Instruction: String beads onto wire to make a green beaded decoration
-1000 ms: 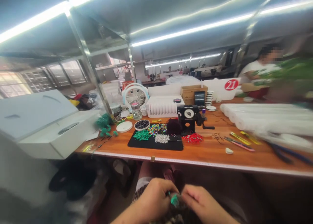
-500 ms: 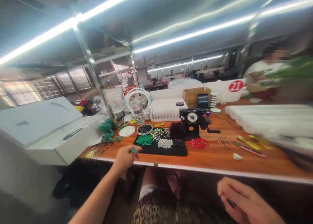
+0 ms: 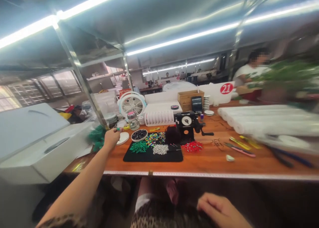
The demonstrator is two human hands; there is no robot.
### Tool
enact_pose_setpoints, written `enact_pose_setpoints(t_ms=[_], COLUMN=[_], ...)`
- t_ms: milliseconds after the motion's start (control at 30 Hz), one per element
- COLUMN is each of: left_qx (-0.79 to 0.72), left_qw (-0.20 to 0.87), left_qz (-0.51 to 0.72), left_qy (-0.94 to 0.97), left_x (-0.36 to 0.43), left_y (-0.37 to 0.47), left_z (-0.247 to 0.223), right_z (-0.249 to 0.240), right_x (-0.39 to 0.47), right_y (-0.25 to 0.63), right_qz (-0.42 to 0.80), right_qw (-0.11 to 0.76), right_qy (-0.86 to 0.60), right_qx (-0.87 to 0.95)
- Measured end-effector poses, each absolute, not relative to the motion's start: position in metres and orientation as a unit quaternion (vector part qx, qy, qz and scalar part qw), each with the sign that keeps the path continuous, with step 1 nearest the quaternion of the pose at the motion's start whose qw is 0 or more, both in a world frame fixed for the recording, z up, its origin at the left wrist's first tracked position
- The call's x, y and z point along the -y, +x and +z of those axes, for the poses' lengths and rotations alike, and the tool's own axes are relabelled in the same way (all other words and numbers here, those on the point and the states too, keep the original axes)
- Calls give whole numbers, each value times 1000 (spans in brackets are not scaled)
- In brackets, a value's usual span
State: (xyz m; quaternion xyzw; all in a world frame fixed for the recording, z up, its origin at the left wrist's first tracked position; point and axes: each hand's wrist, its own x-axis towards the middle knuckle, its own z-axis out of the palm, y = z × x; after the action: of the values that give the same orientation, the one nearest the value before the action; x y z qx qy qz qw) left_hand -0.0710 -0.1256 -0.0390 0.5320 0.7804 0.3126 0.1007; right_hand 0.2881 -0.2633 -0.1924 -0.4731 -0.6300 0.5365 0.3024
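Note:
My left hand (image 3: 111, 139) is stretched over the left part of the bench, fingers closed on a small green piece (image 3: 118, 129). It is between a clump of green strands (image 3: 96, 135) and a round white lid (image 3: 124, 138). Low in front of the bench, over my lap, my right hand (image 3: 215, 204) is curled; what it holds, if anything, is hidden. On a black mat (image 3: 152, 157) lie green slim pieces (image 3: 139, 147), silvery beads (image 3: 160, 149) and mixed coloured beads (image 3: 152, 140). A dish of black beads (image 3: 139, 134) stands at the mat's back left corner.
Behind the mat stand a black hand-crank machine with a dial (image 3: 186, 123), a white spool rack (image 3: 159, 118) and a fan (image 3: 132, 107). Red pieces (image 3: 191, 146), pliers (image 3: 240, 150) and white rolls (image 3: 259, 116) lie rightward. A white box (image 3: 50, 151) is at left. Someone sits beyond.
My left hand has moved left and farther over the bench, to the green clump and white lid. My right hand has shifted left and slightly down in the view. The whole view has turned slightly right.

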Motion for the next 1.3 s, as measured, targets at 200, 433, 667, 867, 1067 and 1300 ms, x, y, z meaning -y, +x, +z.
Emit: enact_pose_setpoints(t_ms=[200, 433, 667, 867, 1067, 1300], left_qx=[-607, -561, -548, -533, -621, -643], left_qw=[464, 535, 491, 434, 304, 341], left_qz=[196, 364, 532, 622, 530, 355], left_qy=[614, 516, 418, 376, 491, 587], left_x=[248, 278, 266, 264, 252, 253], left_y=[39, 91, 57, 44, 36, 70], left_z=[-107, -169, -137, -127, -109, -138], right_z=[-187, -193, -204, -192, -159, -163], right_x=[260, 275, 272, 273, 239, 185], right_y=[270, 248, 262, 280, 312, 327], right_qz=[488, 558, 552, 470, 184, 45], right_qw=[422, 354, 315, 346, 376, 397], right_qy=[-480, -345, -398, -436, -446, -554], right_qx=[594, 667, 661, 685, 791, 730])
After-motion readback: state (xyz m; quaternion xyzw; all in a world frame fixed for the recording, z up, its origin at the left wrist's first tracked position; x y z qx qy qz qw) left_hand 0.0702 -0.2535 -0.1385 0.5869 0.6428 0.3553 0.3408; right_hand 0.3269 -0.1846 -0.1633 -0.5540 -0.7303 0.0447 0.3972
